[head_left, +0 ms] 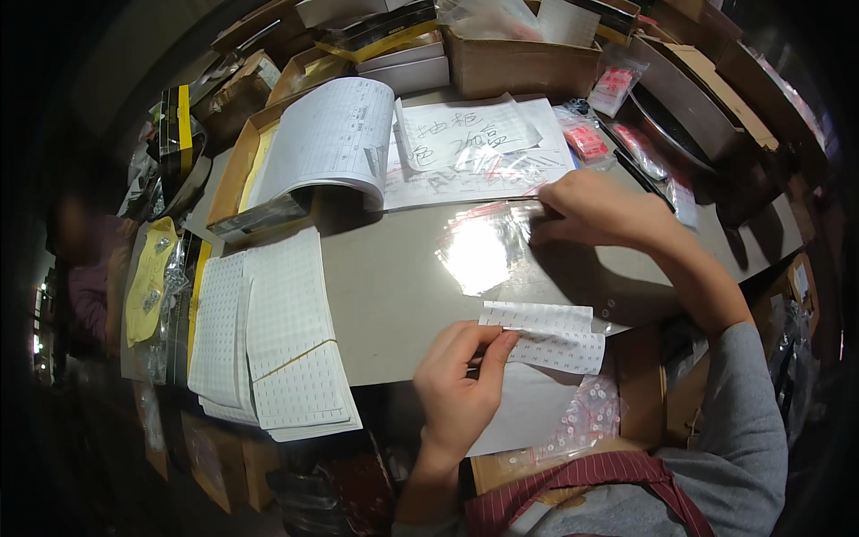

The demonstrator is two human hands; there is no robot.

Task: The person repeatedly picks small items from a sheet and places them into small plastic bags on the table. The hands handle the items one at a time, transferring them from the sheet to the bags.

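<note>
My left hand (459,380) pinches a sheet of small printed labels (559,349) between thumb and fingers. The sheet is bent over, with its rows of print facing up, above the near table edge. My right hand (591,210) is across the table, its fingers closed on the right edge of a stack of clear plastic bags (483,246). Glare whitens the middle of the stack, so single bags are hard to tell apart. Below the label sheet lies a plain pale sheet (519,407), beside a clear bag of small round white pieces (582,416).
Stacks of printed label sheets (291,331), one with a rubber band, overhang the near left edge. Behind are an open cardboard tray with curled papers (327,134) and a handwritten sheet (470,130). Cardboard boxes (523,67) line the back. Another person (94,268) is at the far left.
</note>
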